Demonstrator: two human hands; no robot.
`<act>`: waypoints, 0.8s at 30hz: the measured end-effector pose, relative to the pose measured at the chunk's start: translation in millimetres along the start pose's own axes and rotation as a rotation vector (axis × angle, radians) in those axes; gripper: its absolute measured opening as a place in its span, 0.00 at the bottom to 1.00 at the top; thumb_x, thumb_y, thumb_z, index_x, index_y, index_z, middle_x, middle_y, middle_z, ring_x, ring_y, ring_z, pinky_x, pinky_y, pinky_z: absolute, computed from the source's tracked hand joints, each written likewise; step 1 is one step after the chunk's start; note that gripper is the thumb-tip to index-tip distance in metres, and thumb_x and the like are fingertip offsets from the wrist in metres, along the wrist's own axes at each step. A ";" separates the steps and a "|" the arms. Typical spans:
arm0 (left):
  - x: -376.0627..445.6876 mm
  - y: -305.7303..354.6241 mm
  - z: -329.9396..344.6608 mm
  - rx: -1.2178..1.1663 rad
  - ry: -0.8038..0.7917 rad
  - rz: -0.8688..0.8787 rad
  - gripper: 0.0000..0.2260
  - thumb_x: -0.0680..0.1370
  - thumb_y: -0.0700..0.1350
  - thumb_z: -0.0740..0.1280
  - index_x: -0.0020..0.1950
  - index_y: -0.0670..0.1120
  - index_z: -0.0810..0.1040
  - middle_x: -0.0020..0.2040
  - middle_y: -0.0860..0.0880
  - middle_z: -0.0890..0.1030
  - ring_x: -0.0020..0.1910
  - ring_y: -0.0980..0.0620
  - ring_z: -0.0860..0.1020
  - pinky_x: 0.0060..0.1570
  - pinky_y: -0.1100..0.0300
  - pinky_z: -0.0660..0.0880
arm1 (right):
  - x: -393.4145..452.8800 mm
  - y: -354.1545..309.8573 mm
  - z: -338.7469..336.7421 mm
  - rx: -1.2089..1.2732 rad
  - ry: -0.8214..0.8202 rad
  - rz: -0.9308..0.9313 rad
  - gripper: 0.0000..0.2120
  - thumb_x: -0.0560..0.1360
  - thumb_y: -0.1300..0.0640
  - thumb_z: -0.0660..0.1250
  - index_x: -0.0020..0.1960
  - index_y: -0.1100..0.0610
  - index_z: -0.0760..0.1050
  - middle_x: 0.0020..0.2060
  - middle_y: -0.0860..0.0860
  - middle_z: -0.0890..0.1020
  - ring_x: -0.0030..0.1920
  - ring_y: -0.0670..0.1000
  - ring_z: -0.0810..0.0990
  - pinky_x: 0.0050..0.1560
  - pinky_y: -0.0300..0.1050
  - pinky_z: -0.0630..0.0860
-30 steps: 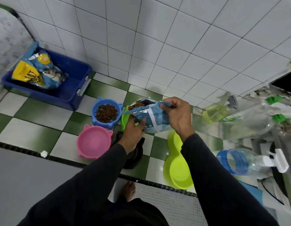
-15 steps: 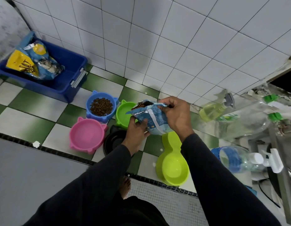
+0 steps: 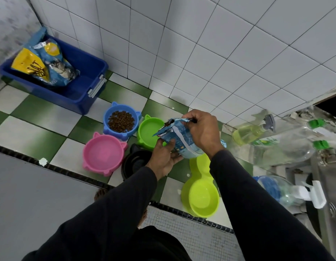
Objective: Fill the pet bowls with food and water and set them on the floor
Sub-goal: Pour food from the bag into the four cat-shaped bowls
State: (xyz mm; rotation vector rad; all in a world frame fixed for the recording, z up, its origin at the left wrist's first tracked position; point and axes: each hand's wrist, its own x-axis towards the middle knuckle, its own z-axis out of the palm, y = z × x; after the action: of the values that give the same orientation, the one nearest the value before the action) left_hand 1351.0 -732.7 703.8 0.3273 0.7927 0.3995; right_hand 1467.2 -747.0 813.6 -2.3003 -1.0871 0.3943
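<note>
Both hands hold a small blue food pouch [image 3: 182,141] above the floor: the right hand [image 3: 203,130] pinches its torn top, the left hand [image 3: 164,157] cups it from below. Beneath sit a green bowl [image 3: 149,131], a kibble-filled blue bowl [image 3: 121,120], a pink bowl [image 3: 103,155], a black bowl [image 3: 134,163] and a lime double bowl [image 3: 202,193], near the tiled wall.

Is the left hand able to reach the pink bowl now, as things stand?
Probably not at once. The left hand is busy supporting the blue food pouch from below. The pink bowl lies on the floor beside it, uncovered, so the way looks free once the pouch is released.
</note>
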 end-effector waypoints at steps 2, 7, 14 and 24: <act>0.3 -0.6 -0.3 -0.020 -0.003 -0.015 0.14 0.86 0.41 0.61 0.71 0.52 0.68 0.63 0.42 0.79 0.62 0.35 0.79 0.61 0.36 0.76 | 2.2 -2.2 1.4 -0.038 -0.007 -0.005 0.08 0.75 0.62 0.72 0.46 0.50 0.85 0.40 0.44 0.85 0.39 0.42 0.79 0.36 0.24 0.67; 2.2 -1.3 -0.7 -0.057 -0.006 -0.050 0.16 0.86 0.40 0.61 0.73 0.50 0.67 0.67 0.39 0.78 0.66 0.33 0.77 0.62 0.36 0.76 | 7.2 -4.2 4.0 -0.095 -0.032 -0.001 0.08 0.75 0.62 0.72 0.46 0.50 0.85 0.41 0.46 0.86 0.41 0.44 0.79 0.36 0.22 0.67; 4.6 -3.9 -1.5 -0.086 -0.009 -0.087 0.17 0.86 0.40 0.61 0.75 0.48 0.67 0.68 0.40 0.78 0.60 0.36 0.80 0.52 0.41 0.80 | 12.2 -6.5 8.7 -0.168 -0.090 -0.021 0.08 0.75 0.64 0.71 0.48 0.54 0.85 0.44 0.50 0.87 0.47 0.51 0.83 0.45 0.38 0.72; 14.0 -2.1 -9.2 -0.116 0.011 -0.139 0.14 0.85 0.41 0.62 0.72 0.48 0.70 0.66 0.39 0.79 0.59 0.36 0.81 0.50 0.40 0.82 | 24.1 -9.7 22.0 -0.276 -0.123 -0.016 0.08 0.76 0.61 0.70 0.50 0.52 0.85 0.46 0.51 0.87 0.49 0.54 0.83 0.47 0.40 0.74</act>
State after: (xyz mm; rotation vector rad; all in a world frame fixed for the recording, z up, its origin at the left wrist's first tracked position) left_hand 1353.5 -726.9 688.2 0.1607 0.7948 0.3157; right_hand 1465.9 -715.3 801.2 -2.5325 -1.2892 0.4055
